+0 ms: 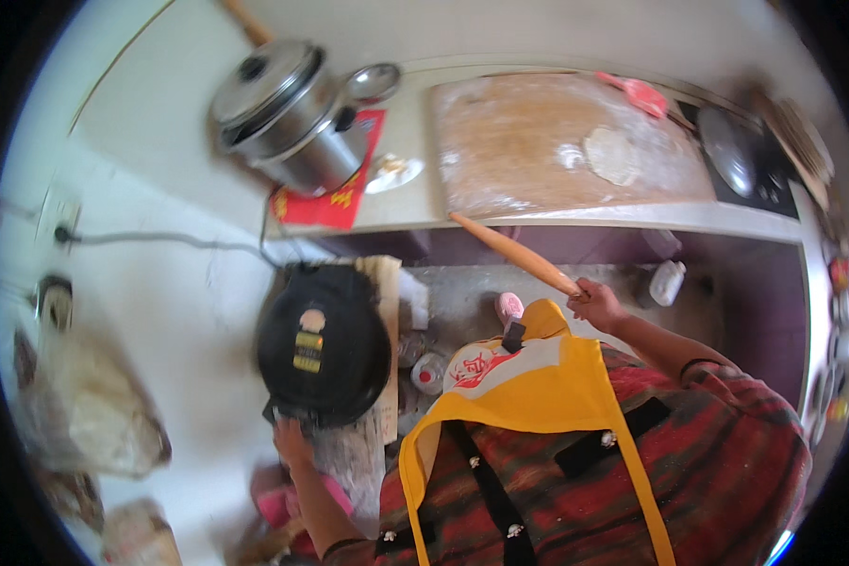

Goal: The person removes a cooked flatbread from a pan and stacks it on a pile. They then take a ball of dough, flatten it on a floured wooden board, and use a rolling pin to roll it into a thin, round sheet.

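Observation:
My right hand (pixel 597 305) is closed around one end of a tapered wooden rolling pin (pixel 520 256), whose far tip points at the near left corner of a floured wooden board (pixel 509 141). On the right part of that board lies a flat round of dough (pixel 610 156). My left hand (pixel 292 442) is at the front handle of a round black electric griddle (pixel 354 347) with its lid down; the fingers are partly hidden, so whether they grip it is unclear. A pink scoop or scraper (pixel 644 97) with flour on it rests at the board's back right edge.
A lidded steel pot (pixel 318 159) stands on red paper (pixel 311 211), beside a metal ladle or bowl (pixel 373 83). The griddle's cord (pixel 170 242) runs to a wall socket. A pan lid (pixel 727 152) lies right of the board. Plastic bottles (pixel 668 283) stand below the counter.

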Motion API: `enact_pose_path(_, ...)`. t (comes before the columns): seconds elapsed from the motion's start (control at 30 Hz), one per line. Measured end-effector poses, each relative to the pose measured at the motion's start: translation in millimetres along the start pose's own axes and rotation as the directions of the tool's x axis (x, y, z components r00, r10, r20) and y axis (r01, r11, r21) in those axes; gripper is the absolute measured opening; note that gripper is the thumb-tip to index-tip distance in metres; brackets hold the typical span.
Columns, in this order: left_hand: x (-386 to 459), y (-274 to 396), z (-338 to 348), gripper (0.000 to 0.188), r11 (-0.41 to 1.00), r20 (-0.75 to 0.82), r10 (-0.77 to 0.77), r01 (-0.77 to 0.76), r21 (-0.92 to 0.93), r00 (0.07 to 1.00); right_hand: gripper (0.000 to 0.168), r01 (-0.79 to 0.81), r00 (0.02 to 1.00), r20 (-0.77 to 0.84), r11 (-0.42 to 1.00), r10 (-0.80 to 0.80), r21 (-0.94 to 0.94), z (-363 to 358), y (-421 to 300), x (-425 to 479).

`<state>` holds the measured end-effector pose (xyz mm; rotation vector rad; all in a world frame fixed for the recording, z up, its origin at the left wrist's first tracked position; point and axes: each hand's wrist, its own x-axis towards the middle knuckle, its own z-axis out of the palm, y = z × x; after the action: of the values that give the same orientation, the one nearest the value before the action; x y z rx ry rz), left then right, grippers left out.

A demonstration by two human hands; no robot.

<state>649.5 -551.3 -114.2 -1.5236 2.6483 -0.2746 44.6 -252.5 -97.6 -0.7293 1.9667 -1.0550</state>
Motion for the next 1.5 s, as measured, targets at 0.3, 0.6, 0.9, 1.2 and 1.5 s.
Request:
enact_pose_path(0.3, 12.1, 18.0, 21.5, 0.013, 0.967, 0.158, -0.253, 0.247, 0.055, 0.955, 0.013, -0.027, 0.970, -0.237, 0.991, 0.058, 0.132, -44.3, 45.2, -39.0)
enact_pose_path(0.6, 160.9, 231.4, -34.7, 0.016, 0.956, -0.092, -0.234, 0.213, -0.200, 0.968, 0.011, 0.075, 0.900, -0.436, 0.981, 0.012, 0.181, -149.1, 113.7, -47.3)
enact_pose_path(0.9, 253.2, 625.1, -115.6, 0.035, 0.612, -0.180, 0.495, -0.488, -0.622, 0.850, 0.021, 0.057, 0.769, -0.631, 0.972, 0.104, 0.229, -259.4, 191.5, -68.5)
enact_pose_path(1.2, 331.6, 773.0, -137.9, 0.038, 0.627, -0.072, 0.585, -0.507, -0.591, 0.808, 0.012, 0.083, 0.622, -0.748, 0.931, 0.229, 0.355, -273.1, 240.6, -108.2)
enact_pose_path(1.5, 413.3, 882.2, -145.3, 0.032, 0.471, -0.239, 0.700, -0.687, -0.553, 0.673, 0.021, 0.282, 0.458, -0.750, 0.722, 0.477, 0.631, -224.9, 252.0, -147.6)
